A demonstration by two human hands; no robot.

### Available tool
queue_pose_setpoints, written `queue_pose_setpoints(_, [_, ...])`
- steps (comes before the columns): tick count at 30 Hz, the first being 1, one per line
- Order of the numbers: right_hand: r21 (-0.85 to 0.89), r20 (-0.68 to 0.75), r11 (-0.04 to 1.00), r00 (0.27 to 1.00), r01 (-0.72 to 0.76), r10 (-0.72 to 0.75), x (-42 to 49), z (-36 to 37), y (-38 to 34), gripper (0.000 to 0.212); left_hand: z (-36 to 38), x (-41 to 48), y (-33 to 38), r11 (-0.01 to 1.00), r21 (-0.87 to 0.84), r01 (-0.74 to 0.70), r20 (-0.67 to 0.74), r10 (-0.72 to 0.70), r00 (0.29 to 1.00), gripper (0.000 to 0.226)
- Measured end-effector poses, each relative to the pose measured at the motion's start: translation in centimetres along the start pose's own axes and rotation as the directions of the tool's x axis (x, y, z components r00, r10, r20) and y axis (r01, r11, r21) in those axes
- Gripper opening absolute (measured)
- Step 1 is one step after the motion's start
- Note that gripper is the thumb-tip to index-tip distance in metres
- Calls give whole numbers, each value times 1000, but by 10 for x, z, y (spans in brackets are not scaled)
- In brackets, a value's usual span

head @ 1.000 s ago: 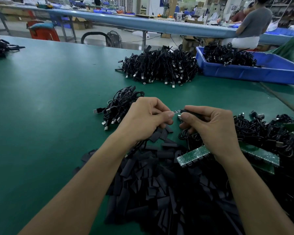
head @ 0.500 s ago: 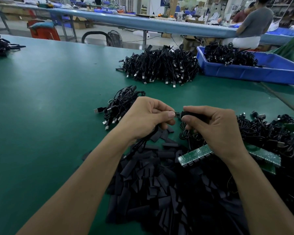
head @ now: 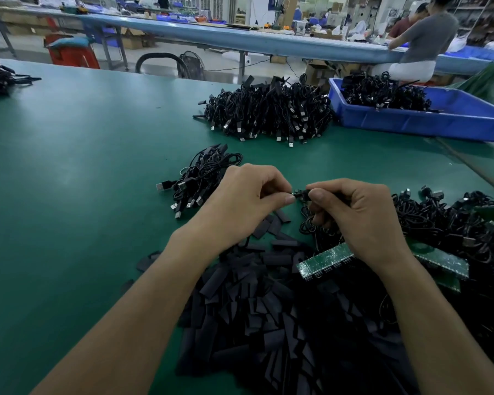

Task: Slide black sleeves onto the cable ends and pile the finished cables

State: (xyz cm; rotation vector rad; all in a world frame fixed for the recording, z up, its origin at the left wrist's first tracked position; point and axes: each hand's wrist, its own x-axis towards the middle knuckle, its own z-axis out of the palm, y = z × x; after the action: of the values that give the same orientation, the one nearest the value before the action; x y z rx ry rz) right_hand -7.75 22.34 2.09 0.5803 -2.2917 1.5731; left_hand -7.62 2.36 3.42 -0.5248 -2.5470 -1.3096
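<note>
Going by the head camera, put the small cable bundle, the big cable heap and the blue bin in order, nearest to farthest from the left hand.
1. The small cable bundle, right beside the left hand, on its left.
2. The big cable heap, farther back, mid-table.
3. The blue bin, back right, beyond the heap.

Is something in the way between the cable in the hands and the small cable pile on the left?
Only the left hand, pinching the cable end, lies between it and the small pile; nothing else visible does.
</note>
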Motion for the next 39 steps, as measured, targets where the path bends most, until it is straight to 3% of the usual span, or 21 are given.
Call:
queue_pose_setpoints(5, [33, -10, 999, 1000, 6, -6, 0, 0, -1, 9, 0, 0, 0, 999, 40, -37, 8, 36, 999, 6])
queue_pose_setpoints(11, [8, 22, 999, 999, 49, -49, -1, 1, -1, 20, 2, 2, -4, 997, -69, 19, 55, -15, 998, 12])
queue_pose_setpoints(20, [20, -13, 998, 998, 67, -67, -3, 4, -4, 10, 4, 3, -8, 960, -261, 103, 55, -92, 994, 10])
queue_pose_setpoints(32, [3, 11, 997, 997, 78, -78, -3, 9, 0, 14, 3, 2, -4, 968, -236, 89, 90, -69, 994, 13])
queue_pose_setpoints(35, [-50, -51, 996, 996, 69, -71, -2, 10, -2, 25, 3, 2, -5, 971, -230, 67, 91, -48, 995, 15])
queue_pose_setpoints(39, [-46, -268, 999, 963, 25, -36, -1, 11, -5, 27, 4, 1, -3, 975, -216, 46, 65, -32, 997, 16])
